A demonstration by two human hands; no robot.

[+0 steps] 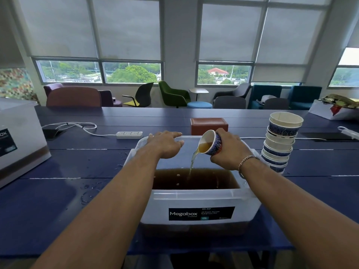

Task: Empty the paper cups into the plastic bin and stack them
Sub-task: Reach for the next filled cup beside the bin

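A clear plastic bin with a Megabox label stands in front of me on the blue table, holding dark brown liquid. My right hand grips a blue-patterned paper cup tilted to the left over the bin. A thin amber stream runs from the cup into the bin. My left hand hovers over the bin's far left corner, fingers spread and relaxed, holding nothing. A leaning stack of several empty paper cups stands just right of the bin.
A brown box sits behind the bin. A white power strip and its cable lie to the back left. A second plastic bin stands at far left. Water drops wet the table left of the bin.
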